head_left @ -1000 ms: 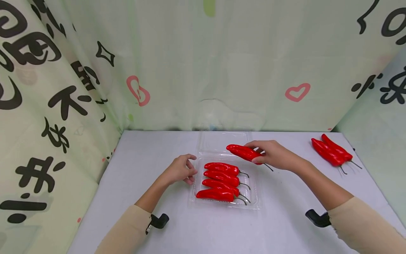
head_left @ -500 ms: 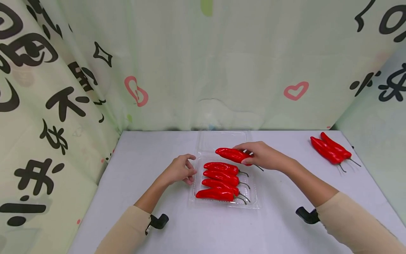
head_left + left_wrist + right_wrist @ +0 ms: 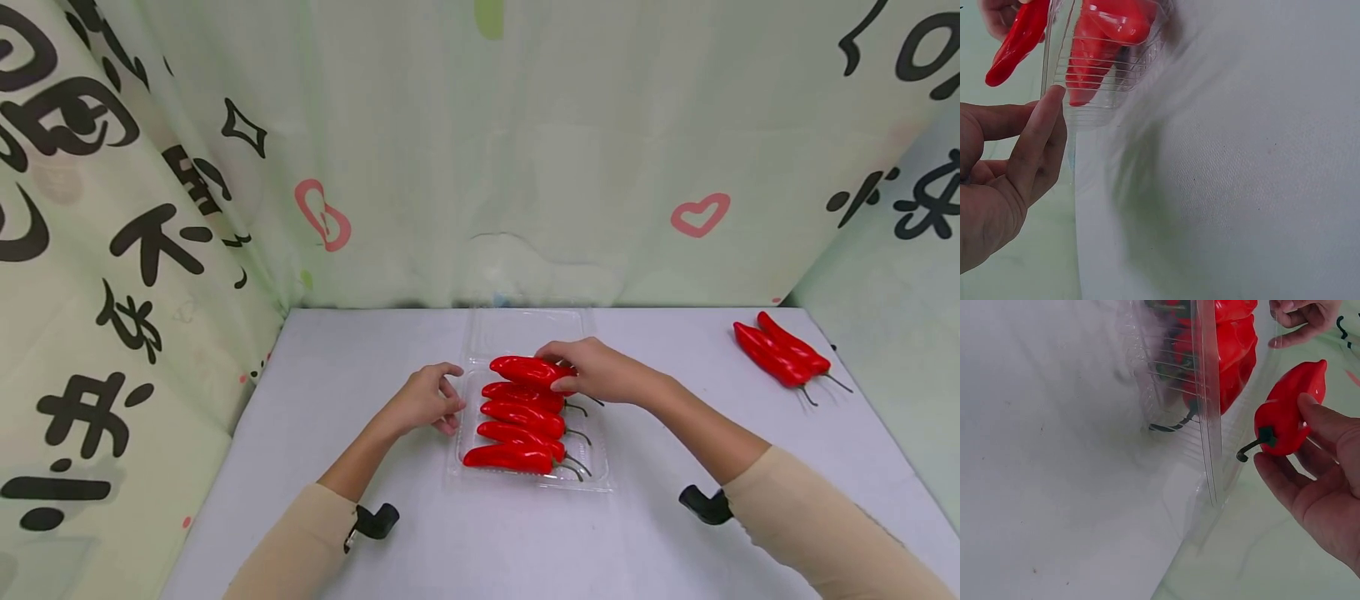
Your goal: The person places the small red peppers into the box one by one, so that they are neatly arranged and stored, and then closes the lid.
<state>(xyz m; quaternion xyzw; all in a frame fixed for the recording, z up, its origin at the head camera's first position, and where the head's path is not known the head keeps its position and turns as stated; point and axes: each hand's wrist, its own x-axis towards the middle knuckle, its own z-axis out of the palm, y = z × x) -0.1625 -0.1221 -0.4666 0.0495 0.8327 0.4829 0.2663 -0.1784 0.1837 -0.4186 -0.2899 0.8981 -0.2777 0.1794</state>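
Note:
My right hand [image 3: 596, 371] pinches a red chili pepper [image 3: 521, 368] above the far end of a clear plastic box [image 3: 602, 467]. In the right wrist view, that pepper [image 3: 1297, 400] is between thumb and fingers, its dark stem showing. Several more red peppers [image 3: 517, 458] lie in the box side by side, with stems to the right. My left hand [image 3: 426, 402] is at the box's left rim, fingers loosely bent. The left wrist view has its fingertips [image 3: 1054, 100] at the rim; whether they touch it is unclear.
The box's clear lid [image 3: 525, 333] lies folded back towards the curtain [image 3: 562, 167]. Two more red peppers [image 3: 780, 354] lie at the far right of the white table [image 3: 360, 333]. A patterned curtain [image 3: 172, 333] borders the left side.
My right hand has carried its pepper left and down, from beyond the box's right side to over the far part of the box. The left hand has stayed in place.

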